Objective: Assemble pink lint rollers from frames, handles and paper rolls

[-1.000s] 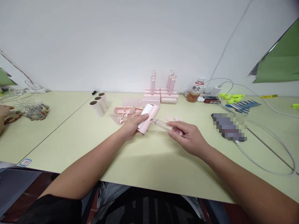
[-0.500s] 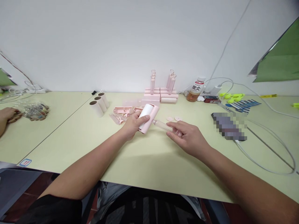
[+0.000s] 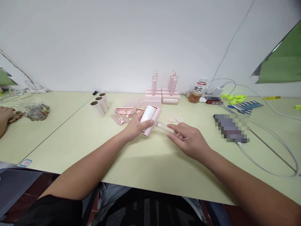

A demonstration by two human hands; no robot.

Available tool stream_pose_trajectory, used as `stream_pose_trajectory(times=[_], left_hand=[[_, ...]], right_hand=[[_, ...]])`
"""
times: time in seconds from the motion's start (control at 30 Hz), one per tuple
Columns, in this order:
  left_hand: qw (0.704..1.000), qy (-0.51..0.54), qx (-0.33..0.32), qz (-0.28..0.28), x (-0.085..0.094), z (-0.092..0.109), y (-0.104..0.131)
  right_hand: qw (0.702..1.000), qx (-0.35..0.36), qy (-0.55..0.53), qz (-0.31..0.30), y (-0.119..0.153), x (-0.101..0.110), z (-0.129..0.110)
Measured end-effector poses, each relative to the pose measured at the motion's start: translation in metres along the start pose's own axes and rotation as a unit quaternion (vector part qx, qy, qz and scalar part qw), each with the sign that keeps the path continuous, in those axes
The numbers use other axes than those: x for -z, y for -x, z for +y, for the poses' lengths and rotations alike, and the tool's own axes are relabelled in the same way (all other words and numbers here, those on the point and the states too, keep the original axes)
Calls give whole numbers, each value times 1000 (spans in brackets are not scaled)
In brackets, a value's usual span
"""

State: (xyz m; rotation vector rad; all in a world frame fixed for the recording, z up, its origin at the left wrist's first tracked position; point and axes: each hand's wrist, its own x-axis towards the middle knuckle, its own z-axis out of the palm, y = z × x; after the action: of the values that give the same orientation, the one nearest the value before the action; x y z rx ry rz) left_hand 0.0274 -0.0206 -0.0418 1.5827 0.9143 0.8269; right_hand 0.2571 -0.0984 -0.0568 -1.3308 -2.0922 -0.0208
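Observation:
My left hand (image 3: 137, 126) is closed around a pink lint roller head (image 3: 155, 121) with a white paper roll (image 3: 149, 113) in it, held tilted over the table. My right hand (image 3: 188, 138) grips a clear pinkish handle (image 3: 166, 128), its narrow tip pointing at the side of the roller head. Whether tip and head touch, I cannot tell. Left of my left hand lie loose pink casing parts (image 3: 124, 111) and clear handle pieces (image 3: 116, 118). Two small pink discs (image 3: 171, 120) rest beyond my right hand.
Several lint rollers (image 3: 170, 97) with upright handles stand by the wall. Three white paper rolls (image 3: 97, 108) are at left, a drink bottle (image 3: 197, 91) and a phone (image 3: 230, 128) with a cable at right. Another person's hand (image 3: 7, 116) touches small items at far left.
The roller head in my left hand has shifted very slightly right and turned a little. My right hand keeps its hold on the handle, almost still.

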Motion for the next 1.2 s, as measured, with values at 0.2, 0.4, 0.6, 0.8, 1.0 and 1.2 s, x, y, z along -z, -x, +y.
stream_pose_trajectory(times=[0.2, 0.4, 0.6, 0.8, 1.0, 1.2], left_hand=[[1000, -15, -2, -13, -2, -2, 1], [1000, -12, 0, -28, -2, -5, -1], [997, -77, 28, -8, 0, -8, -3], [988, -139, 4, 67, 21, -10, -12], [945, -216, 25, 245, 62, -7, -19], [877, -433, -91, 187, 62, 8, -53]], right_hand=[[1000, 0, -8, -9, 2, -3, 0], [999, -22, -17, -27, 2, -4, 0], [991, -63, -18, -121, -3, -2, -2], [992, -108, -15, -69, -7, 6, 3], [988, -151, -41, -3, -12, 11, 9], [983, -158, -70, -56, -9, 2, 6]])
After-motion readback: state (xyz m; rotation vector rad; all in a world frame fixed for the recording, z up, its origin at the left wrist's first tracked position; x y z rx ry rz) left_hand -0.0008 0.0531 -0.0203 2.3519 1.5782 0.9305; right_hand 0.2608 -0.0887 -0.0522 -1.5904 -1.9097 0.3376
